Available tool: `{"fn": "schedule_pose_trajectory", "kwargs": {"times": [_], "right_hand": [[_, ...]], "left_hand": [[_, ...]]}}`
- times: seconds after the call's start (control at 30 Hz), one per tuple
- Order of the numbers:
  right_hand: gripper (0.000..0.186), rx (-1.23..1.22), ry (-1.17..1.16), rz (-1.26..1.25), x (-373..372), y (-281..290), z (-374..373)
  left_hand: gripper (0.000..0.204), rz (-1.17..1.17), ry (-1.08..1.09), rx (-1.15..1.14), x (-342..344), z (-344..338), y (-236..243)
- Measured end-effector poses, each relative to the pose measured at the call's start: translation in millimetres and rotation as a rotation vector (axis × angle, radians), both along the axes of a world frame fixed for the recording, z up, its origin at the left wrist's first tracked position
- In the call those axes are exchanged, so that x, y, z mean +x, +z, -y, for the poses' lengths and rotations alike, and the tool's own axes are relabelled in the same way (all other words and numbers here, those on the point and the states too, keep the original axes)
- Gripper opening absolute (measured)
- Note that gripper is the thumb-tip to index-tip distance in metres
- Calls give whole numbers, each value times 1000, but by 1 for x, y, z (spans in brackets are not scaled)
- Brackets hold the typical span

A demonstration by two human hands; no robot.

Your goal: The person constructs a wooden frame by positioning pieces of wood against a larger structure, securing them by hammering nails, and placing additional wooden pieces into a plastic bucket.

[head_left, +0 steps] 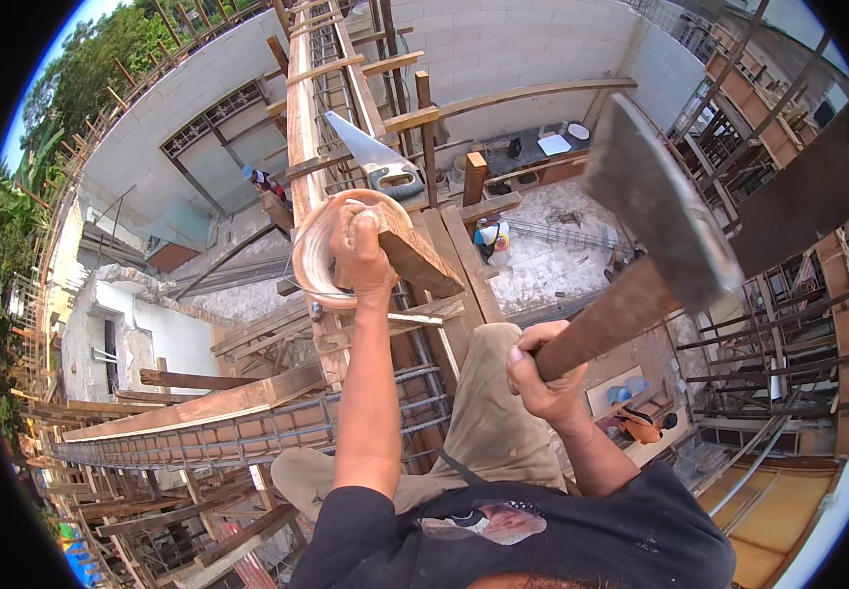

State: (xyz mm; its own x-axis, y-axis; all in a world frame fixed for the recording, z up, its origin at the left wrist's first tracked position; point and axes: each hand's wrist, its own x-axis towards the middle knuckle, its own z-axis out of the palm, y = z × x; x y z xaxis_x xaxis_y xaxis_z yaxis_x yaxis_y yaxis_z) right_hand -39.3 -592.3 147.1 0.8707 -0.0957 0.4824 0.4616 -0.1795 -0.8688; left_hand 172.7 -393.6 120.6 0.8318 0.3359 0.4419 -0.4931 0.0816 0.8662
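My left hand (361,257) is closed round the end of a short wooden block (416,257), which slants away to the right. Just behind that hand sits a round, pale bucket (312,263); its contents are mostly hidden by my hand and the block. My right hand (548,381) grips the wooden handle of a hammer (656,201), raised high on the right with its big metal head close to the camera. Beyond the bucket, a handsaw (370,155) with a grey-and-black grip lies on the timber formwork.
Formwork boards (301,118) with a rebar cage (247,437) run away ahead and to the left. An upright post (474,179) stands to the right of the saw. Far below, a person in a white top (492,240) and one in orange (640,426) are on the lower level.
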Motion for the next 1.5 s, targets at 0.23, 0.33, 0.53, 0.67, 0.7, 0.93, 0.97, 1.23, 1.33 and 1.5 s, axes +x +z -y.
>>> {"fn": "schedule_pose_trajectory", "kwargs": {"times": [0.23,0.33,0.53,0.67,0.7,0.93,0.97,1.23,1.33,1.5], "right_hand": [[19,132,264,-795,-13,-2,-13],[15,152,102,-402,-6,48,-2],[13,89,201,-856,-3,-24,-23],[18,261,286,-796,6,-1,-10],[18,225,238,-610,-1,7,-12],[21,-81,39,-477,-7,-46,-17],[22,122,225,-922,-5,-41,-14],[14,86,21,-196,-17,29,6],[11,-8,-90,-207,-18,-20,-9],[28,442,279,-1047,-16,-47,5]], "left_hand": [[23,162,188,356,-14,-3,-3],[23,138,164,298,-18,3,6],[22,114,140,290,-24,13,13],[21,77,114,242,-27,8,12],[21,87,126,245,-30,3,8],[20,159,176,358,-25,13,1],[20,161,175,359,-27,15,-1],[23,77,137,273,-31,12,3],[22,84,120,291,-30,21,-2],[22,119,33,202,-34,17,1]]}}
